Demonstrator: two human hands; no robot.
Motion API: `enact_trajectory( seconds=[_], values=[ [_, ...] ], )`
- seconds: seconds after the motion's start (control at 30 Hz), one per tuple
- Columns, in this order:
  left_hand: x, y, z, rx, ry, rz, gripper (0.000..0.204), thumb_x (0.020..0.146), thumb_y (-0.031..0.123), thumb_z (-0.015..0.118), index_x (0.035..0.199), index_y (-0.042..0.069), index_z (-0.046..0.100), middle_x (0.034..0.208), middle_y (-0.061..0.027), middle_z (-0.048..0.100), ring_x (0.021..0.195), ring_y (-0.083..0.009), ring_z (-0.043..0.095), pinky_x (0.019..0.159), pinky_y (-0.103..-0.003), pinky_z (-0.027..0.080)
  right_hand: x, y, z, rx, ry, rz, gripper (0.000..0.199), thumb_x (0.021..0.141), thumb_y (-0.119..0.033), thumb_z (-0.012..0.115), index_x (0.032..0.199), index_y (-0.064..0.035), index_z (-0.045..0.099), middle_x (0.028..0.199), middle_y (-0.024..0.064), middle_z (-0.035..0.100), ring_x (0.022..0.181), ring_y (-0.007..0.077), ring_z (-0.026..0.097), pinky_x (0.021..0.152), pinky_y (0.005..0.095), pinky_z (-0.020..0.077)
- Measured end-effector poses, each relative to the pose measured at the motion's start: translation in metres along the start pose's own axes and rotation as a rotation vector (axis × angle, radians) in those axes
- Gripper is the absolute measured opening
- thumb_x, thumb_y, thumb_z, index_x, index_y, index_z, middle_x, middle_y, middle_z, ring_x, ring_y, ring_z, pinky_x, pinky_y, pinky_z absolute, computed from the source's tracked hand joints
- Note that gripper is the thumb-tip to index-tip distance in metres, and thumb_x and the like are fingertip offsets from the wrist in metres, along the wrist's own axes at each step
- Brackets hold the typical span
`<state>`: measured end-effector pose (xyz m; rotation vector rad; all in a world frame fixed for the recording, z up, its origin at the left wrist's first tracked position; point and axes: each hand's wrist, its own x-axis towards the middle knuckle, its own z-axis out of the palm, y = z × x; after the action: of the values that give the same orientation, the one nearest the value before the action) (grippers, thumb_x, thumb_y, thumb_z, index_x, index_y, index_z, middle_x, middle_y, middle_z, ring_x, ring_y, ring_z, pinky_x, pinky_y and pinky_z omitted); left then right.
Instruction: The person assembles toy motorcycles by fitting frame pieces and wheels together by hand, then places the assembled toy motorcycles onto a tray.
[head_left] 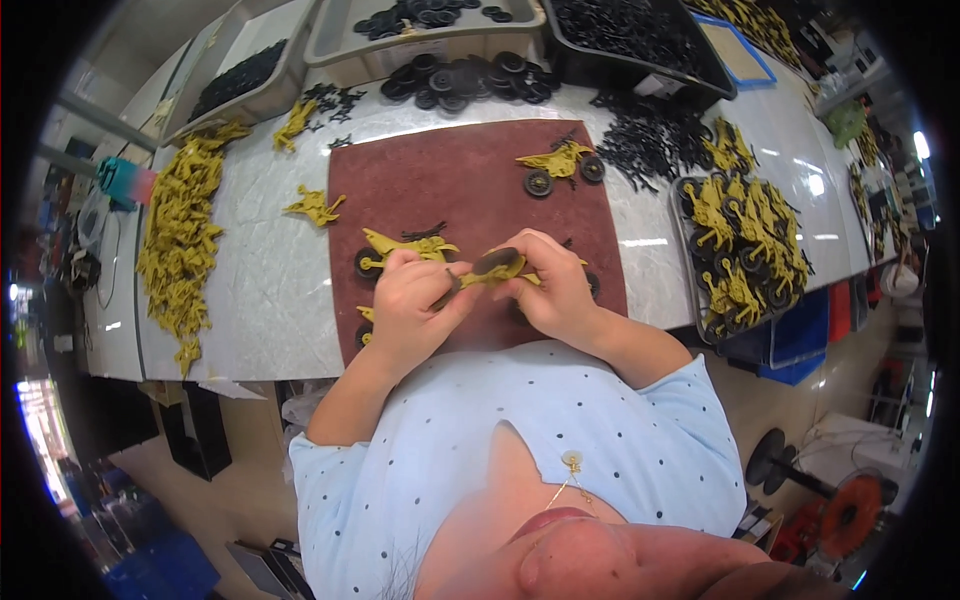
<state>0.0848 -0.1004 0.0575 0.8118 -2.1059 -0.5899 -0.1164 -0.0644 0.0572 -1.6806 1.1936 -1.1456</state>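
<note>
a small yellow toy bike (493, 270) with a dark wheel lies sideways, its long side going left to right, held just above the brown mat (470, 170). the left hand (410, 310) pinches its left end, the right hand (555, 290) pinches its right end. both are equally close. another finished bike (560, 165) sits far right on the mat.

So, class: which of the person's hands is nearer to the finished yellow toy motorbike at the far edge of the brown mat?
The right hand. It sits below the finished toy motorbike, slightly to its left. The left hand is farther down and well to the left; both hold another yellow piece.
</note>
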Motion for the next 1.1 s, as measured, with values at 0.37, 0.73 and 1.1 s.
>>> enact_trajectory(
  seconds=[0.37,0.73,1.1],
  values=[
    [0.009,-0.111,-0.100,0.677,-0.111,-0.233,0.041,0.076,0.000,0.066,0.116,0.007,0.064,0.119,-0.0143,0.063,0.113,-0.0308,0.058,0.094,-0.039,0.047,0.018,0.036,-0.034,-0.153,-0.268,-0.042,0.052,0.068,0.019,0.058,0.104,-0.0157,0.073,0.116,0.0078,0.054,0.105,0.0224,0.057,0.085,0.0318,0.0490],
    [0.011,-0.169,-0.100,0.586,-0.051,-0.272,0.026,0.079,-0.001,0.062,0.104,0.003,0.067,0.108,-0.0114,0.066,0.097,-0.0269,0.065,0.079,-0.035,0.051,0.011,0.048,-0.077,-0.391,-0.265,-0.215,0.048,0.071,0.019,0.049,0.109,-0.0059,0.066,0.121,0.0120,0.060,0.113,0.0290,0.056,0.092,0.0366,0.0491],
    [0.137,-0.044,0.050,-0.165,-0.488,-0.196,0.026,0.093,0.013,0.055,0.115,-0.001,0.056,0.105,-0.0208,0.064,0.096,-0.0337,0.064,0.084,-0.038,0.049,0.071,0.045,-0.101,0.060,0.086,0.298,0.036,0.094,-0.021,0.061,0.122,0.0010,0.056,0.092,0.0056,0.067,0.075,0.0096,0.060,0.066,0.0229,0.0484]
  ],
)
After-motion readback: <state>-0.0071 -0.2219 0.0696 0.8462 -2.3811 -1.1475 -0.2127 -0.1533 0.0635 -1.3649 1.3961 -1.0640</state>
